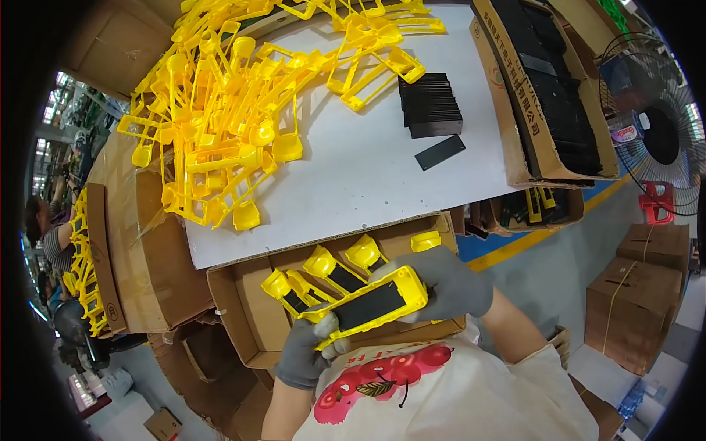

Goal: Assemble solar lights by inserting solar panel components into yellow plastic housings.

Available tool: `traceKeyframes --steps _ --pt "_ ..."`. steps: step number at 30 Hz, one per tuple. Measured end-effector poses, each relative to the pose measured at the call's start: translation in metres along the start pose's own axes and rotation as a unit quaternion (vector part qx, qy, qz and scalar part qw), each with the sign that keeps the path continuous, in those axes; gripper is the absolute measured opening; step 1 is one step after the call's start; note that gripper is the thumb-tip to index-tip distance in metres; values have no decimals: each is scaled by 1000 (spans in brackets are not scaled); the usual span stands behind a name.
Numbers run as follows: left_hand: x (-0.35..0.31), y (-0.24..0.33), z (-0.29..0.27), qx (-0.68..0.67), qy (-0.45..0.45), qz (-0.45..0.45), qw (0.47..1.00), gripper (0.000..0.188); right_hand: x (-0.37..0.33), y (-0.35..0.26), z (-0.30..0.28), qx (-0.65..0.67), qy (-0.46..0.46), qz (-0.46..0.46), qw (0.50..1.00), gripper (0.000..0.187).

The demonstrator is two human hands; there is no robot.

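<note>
Our yellow frame, black panel inside, sits right between both grips, long axis slanting up-right from the left grip, pinching one end, to the right grip, clasping the other; neither's nearer. Open carton lies just beyond.

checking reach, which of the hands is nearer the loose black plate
Right. The right hand, on the right end of the yellow frame, is below the loose plate in the picture; the left hand, on the frame's left end, is lower and farther left.
</note>
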State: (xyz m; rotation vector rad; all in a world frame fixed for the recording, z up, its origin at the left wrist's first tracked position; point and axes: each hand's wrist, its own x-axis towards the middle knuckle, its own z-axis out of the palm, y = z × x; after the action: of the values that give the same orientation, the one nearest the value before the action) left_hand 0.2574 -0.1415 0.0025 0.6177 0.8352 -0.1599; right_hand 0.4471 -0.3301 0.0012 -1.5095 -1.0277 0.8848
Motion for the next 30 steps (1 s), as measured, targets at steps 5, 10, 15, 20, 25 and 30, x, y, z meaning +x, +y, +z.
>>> traceKeyframes --steps 5,10,15,20,25,30 --pt "4 -12 -2 -107 -36 -54 992 41 -8 -4 6 71 24 43 996 51" --pt "1 -18 7 -179 -26 -97 979 41 -14 -5 3 14 49 32 998 43" --pt "-4 -9 18 -64 -86 -65 992 48 -23 -4 -6 4 50 -12 999 33" --pt "-11 1 24 -4 -124 -69 990 46 -30 4 -13 21 76 -104 991 39" --pt "-17 5 34 -14 -115 -83 990 44 -37 25 -3 116 129 -151 973 34" --pt "-27 18 5 -136 -157 -21 978 37 -60 12 -43 512 217 -256 791 25"
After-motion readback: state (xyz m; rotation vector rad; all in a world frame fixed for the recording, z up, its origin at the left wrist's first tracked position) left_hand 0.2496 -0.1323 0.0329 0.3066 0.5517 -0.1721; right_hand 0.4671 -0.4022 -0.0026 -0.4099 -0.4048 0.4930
